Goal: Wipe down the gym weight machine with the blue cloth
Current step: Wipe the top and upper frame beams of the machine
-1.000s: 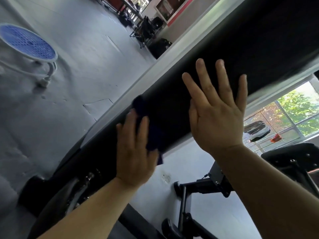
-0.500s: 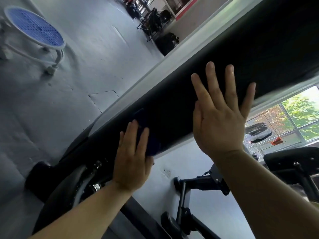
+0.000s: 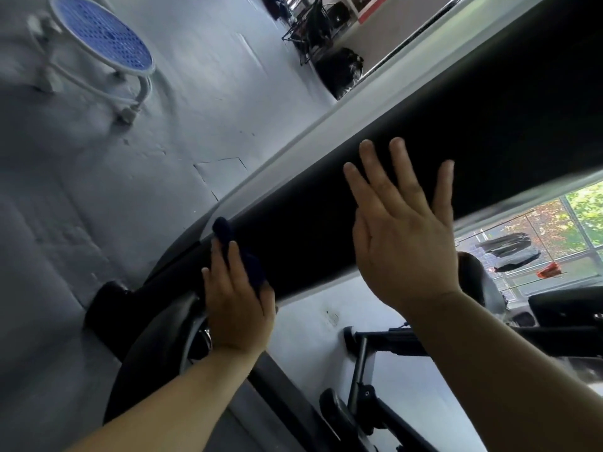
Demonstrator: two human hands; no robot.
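A long black padded beam of the weight machine (image 3: 440, 132) runs diagonally from lower left to upper right. My left hand (image 3: 235, 301) presses a dark blue cloth (image 3: 251, 265) flat against the beam's lower end; part of the cloth (image 3: 222, 230) pokes out past my fingertips. My right hand (image 3: 404, 236) lies flat on the pad further up, fingers spread, holding nothing. Most of the cloth is hidden under my left palm.
A round blue perforated stool (image 3: 107, 37) with white legs stands on the grey floor at upper left. Black machine frame parts and a metal post (image 3: 359, 363) sit below the beam. A curved black guard (image 3: 146, 347) is by my left wrist. Windows are at right.
My left hand has slid the cloth down the beam toward its lower end. My right hand stays flat on the pad. The view has shifted slightly.
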